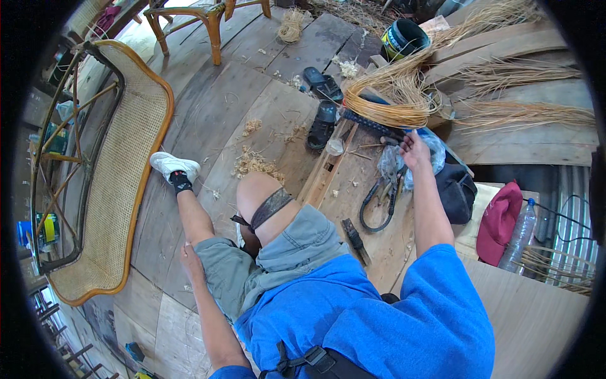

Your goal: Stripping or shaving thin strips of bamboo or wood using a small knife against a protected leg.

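Observation:
My right hand (414, 151) reaches out to the near edge of a coil of golden rattan strands (391, 112). Its fingers are drawn together; whether a strand is between them I cannot make out. Just below this hand lie clear plastic bags (392, 161) and a black looped cord or handle (377, 224). My left hand (192, 260) rests against the left leg of my grey-green shorts (221, 268), its fingers mostly hidden. A dark patterned band (271, 208) is tied round my right leg just above the knee.
A cane-woven rattan seat frame (120, 164) lies on its side at left. Black sandals (322, 125), wood shavings (255, 164) and a striped bucket (404, 39) are ahead. To the right are loose rattan bundles (524, 114), a black bag (456, 192), a maroon cap (499, 224) and a plastic bottle (521, 237).

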`<action>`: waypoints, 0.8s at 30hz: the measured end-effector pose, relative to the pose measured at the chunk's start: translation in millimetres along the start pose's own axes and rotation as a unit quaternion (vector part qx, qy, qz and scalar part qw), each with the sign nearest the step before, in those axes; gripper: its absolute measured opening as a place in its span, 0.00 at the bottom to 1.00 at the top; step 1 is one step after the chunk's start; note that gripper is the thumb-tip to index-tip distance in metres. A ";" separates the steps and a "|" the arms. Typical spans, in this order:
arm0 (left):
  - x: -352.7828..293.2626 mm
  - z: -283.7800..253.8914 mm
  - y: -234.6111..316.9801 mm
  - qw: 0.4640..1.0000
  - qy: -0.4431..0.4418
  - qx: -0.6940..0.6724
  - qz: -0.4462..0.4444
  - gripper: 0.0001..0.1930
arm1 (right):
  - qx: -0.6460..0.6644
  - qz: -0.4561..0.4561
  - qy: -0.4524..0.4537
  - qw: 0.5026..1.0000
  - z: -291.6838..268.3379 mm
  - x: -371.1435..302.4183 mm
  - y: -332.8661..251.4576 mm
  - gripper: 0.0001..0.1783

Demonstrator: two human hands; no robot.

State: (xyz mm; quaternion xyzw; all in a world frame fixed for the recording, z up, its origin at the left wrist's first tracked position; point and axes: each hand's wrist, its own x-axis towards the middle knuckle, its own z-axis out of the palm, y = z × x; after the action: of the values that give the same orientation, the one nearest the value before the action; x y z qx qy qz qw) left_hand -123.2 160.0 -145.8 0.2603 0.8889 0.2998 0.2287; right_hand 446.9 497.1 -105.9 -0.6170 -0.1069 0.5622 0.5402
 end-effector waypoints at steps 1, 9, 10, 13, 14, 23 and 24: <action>0.5 0.5 -0.9 1.000 0.008 0.015 0.000 0.21 | 0.008 -0.003 0.006 1.000 4.6 4.9 2.9 0.13; 0.7 6.5 -14.8 1.000 0.005 0.006 0.008 0.21 | 0.053 -0.063 0.131 0.988 21.2 14.9 0.3 0.13; 1.3 6.1 -14.3 1.000 0.015 0.005 0.003 0.21 | 0.054 -0.098 0.162 0.980 27.4 6.7 -3.9 0.13; 2.0 5.2 -9.0 1.000 -0.001 0.005 -0.004 0.21 | 0.016 -0.054 0.132 0.990 26.4 11.1 -9.9 0.14; -1.2 5.8 -4.1 1.000 -0.003 0.003 -0.004 0.21 | 0.002 -0.011 0.098 0.995 21.0 18.5 -10.9 0.15; -4.5 2.6 -0.7 0.999 -0.009 -0.017 0.027 0.22 | -0.133 -0.049 0.135 0.981 -0.6 15.5 -11.7 0.07; -3.7 1.6 -1.4 1.000 -0.015 0.003 0.019 0.22 | -0.158 -0.059 0.129 0.977 2.6 9.7 -12.0 0.07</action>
State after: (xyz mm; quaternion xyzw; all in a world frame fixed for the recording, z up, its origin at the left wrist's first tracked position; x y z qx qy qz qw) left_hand -120.0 157.5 -146.9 0.2824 0.8811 0.2973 0.2357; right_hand 453.8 510.4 -101.5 -0.7548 -0.1599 0.4209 0.4770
